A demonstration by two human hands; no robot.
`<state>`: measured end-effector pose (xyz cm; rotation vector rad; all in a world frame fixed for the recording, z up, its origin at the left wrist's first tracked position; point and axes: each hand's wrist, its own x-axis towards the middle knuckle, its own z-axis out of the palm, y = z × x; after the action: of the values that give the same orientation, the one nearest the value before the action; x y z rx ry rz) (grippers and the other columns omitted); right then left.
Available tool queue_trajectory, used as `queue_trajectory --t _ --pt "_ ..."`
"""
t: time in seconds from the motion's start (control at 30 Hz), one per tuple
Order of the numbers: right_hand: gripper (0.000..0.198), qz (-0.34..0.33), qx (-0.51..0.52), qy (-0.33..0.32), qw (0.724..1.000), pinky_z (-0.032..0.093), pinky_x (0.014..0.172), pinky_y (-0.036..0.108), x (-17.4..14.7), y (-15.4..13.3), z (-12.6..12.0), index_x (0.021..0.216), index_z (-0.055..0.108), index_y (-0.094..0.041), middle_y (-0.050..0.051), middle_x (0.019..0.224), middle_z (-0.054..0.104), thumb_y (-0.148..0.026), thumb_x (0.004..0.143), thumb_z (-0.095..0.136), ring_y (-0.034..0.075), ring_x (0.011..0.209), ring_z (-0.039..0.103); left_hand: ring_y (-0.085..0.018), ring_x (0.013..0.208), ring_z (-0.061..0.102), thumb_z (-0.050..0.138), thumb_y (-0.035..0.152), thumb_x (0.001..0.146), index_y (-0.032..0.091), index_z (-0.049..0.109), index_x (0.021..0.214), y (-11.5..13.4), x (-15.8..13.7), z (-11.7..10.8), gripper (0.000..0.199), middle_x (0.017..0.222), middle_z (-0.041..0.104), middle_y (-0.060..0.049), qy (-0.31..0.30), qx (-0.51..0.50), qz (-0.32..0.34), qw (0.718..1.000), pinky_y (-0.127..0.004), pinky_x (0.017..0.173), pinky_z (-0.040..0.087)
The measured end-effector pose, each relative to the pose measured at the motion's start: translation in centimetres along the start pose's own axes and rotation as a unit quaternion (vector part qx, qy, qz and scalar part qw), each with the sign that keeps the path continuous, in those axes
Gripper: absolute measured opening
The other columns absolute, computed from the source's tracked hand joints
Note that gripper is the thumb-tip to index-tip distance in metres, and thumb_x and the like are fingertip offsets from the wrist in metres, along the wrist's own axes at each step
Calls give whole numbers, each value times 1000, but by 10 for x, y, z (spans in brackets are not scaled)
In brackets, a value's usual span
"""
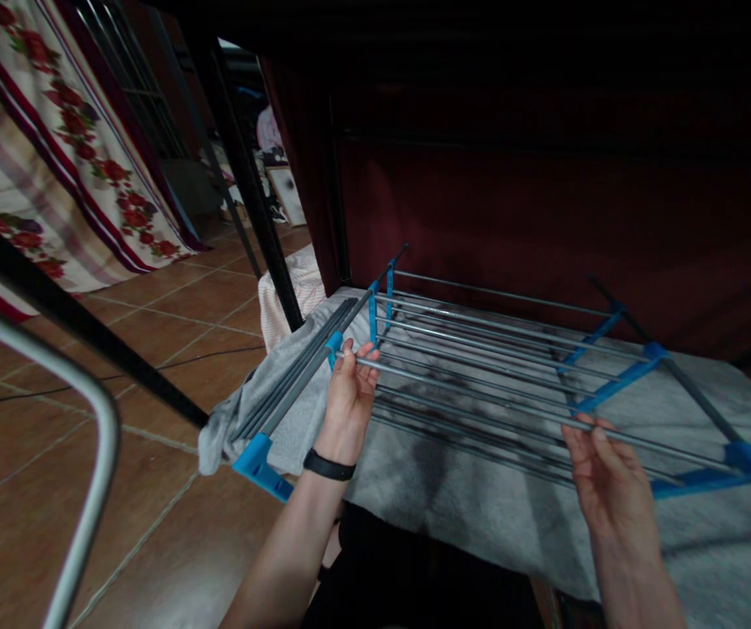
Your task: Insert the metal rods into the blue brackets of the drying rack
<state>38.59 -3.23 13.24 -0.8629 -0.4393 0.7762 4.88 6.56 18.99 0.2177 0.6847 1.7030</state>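
Note:
A rack [480,323] of thin grey rods with blue plastic connectors lies on a grey blanket [467,489]. My left hand [350,384] has its thumb and fingers on the left end of the near rod [467,384], close to a blue connector [334,343]. Farther right, my right hand [608,472] pinches the same rod, short of the right connector [746,459]. Several loose grey rods [300,371] lie bunched along the rack's left side. A blue corner piece [261,467] caps the near end of the left side tube.
Black metal posts [244,166] frame the blanket-covered surface, with a dark red curtain [513,218] behind. At far left a curved light metal tube [104,437] stands over the tiled floor [146,489]. A flowered curtain [67,148] hangs beyond, and a cable [106,378] crosses the floor.

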Motion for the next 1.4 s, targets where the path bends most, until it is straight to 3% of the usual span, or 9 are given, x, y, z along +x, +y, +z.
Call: queue_trajectory --t 0.33,0.57,0.7,0.83,0.93,1.03,1.13,1.23,1.4 --pt "23 19 -24 -16 999 58 97 34 -2 -3 -6 78 71 -20 1 96 76 -27 67 90 14 89 73 -10 71 67 52 24 100 18 63 100 -1 4 -1 12 88 70 -3 1 -4 19 1000 -18 62 51" --pt "35 78 -124 -61 987 62 83 35 -28 -1 -5 97 73 -20 6 97 76 -39 71 86 19 87 73 -10 75 69 52 23 100 14 63 93 -1 2 -2 16 83 70 -6 -3 4 18 1000 -18 66 53" --pt "31 -26 -246 -93 964 59 84 36 -49 -3 10 100 72 -22 5 97 75 -47 82 75 19 86 72 -11 76 68 61 22 95 14 64 89 -8 -16 -15 10 87 70 -6 0 44 27 999 -23 75 54" --pt "24 -239 -420 -159 861 52 98 42 -56 -8 39 107 71 -26 6 109 73 -42 93 61 23 103 68 -13 77 64 72 17 84 18 67 94 -9 -45 -29 12 86 66 -2 -4 197 136 971 -23 74 50" --pt "26 -364 -489 -250 753 46 107 46 -53 -2 70 120 66 -27 6 119 70 -32 98 52 24 117 62 -18 97 61 68 14 85 21 70 102 7 -61 -22 18 100 66 -5 -22 361 310 879 -27 92 46" --pt "30 -421 -528 -316 667 41 112 48 -49 13 104 127 61 -25 8 125 68 -25 100 47 25 121 60 -26 125 51 63 10 84 23 68 114 33 -63 -5 33 122 62 -9 10 461 427 778 -36 114 31" --pt "30 -427 -586 -354 591 45 107 45 -46 29 131 128 59 -23 10 125 68 -25 101 45 25 114 63 -33 131 46 62 7 79 22 69 111 51 -55 6 36 119 62 -13 82 517 405 750 -42 113 33" --pt "28 -412 -636 -378 532 50 92 38 -46 37 147 124 60 -23 9 117 70 -27 102 44 23 101 67 -36 122 54 63 6 75 21 69 91 55 -46 9 23 92 63 -11 134 565 331 744 -39 98 43" --pt "29 -411 -655 -422 474 50 83 32 -44 37 157 124 61 -24 6 105 71 -25 104 41 20 95 67 -32 100 61 61 3 74 21 58 64 55 -39 8 21 63 44 -4 161 564 289 756 -30 77 44"
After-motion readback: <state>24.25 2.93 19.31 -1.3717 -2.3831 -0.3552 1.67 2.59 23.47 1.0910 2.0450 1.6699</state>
